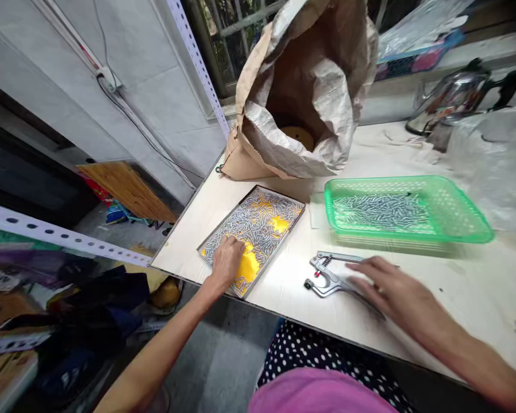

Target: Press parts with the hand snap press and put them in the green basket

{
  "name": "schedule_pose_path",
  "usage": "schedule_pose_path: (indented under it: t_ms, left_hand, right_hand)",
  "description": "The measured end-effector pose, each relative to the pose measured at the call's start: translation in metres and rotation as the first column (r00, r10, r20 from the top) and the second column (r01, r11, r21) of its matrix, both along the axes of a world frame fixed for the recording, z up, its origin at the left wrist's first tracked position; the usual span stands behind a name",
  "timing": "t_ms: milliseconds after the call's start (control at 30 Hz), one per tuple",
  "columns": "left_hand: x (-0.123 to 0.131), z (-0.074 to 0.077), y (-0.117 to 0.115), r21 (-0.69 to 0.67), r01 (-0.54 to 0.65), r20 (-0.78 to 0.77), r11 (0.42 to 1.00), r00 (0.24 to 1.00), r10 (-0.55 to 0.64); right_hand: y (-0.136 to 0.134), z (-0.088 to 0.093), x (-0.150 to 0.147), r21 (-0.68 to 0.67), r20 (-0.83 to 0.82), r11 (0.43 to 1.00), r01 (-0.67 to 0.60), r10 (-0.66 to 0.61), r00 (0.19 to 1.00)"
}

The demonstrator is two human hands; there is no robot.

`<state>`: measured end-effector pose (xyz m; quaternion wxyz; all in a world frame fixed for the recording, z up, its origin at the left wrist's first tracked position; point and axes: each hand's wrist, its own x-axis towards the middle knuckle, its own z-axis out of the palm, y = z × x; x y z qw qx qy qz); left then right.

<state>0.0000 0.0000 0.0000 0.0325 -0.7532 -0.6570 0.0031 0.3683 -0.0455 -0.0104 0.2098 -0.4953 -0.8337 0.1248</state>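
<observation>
My left hand [227, 259] rests on a flat metal tray [223, 225] with a yellow bottom, strewn with several small silvery pins. Its fingers are curled down among the pins; what they pinch, if anything, is hidden. My right hand [389, 289] lies over the handles of a pair of metal press pliers [324, 281] on the white table [477, 287], fingers stretched along them. A green plastic basket [468, 221] holding more of the small metal pieces stands behind the pliers.
A large open paper sack [301, 86] stands at the back of the table. A metal kettle [456, 97] and clear plastic sheeting [499, 160] are at the right rear. The table's left edge drops to a cluttered floor with perforated metal rails [60, 236].
</observation>
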Motion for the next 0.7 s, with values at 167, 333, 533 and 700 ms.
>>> schedule_pose_path:
  t_ms: [167, 333, 533, 700]
  left_hand:
    - [0.000, -0.009, 0.010, -0.018, 0.083, -0.074, 0.996, 0.994, -0.084]
    - [0.000, -0.010, 0.016, -0.053, 0.131, -0.086, 0.990, 0.987, -0.135]
    - [-0.006, -0.008, 0.014, -0.049, 0.186, -0.066, 0.981, 0.980, -0.189]
    - [0.024, 0.014, -0.003, 0.040, 0.154, 0.338, 0.987, 0.928, -0.158]
  right_hand:
    - [-0.024, -0.035, -0.026, -0.022, 0.109, 0.997, 0.079, -0.076, 0.991]
    - [-0.019, -0.037, -0.021, -0.060, 0.250, 0.992, 0.114, -0.095, 0.964]
    - [-0.018, -0.026, -0.007, -0.070, 0.349, 0.997, 0.038, -0.011, 0.937]
    - [-0.017, -0.010, 0.001, -0.153, 0.405, 0.987, 0.048, 0.018, 0.914]
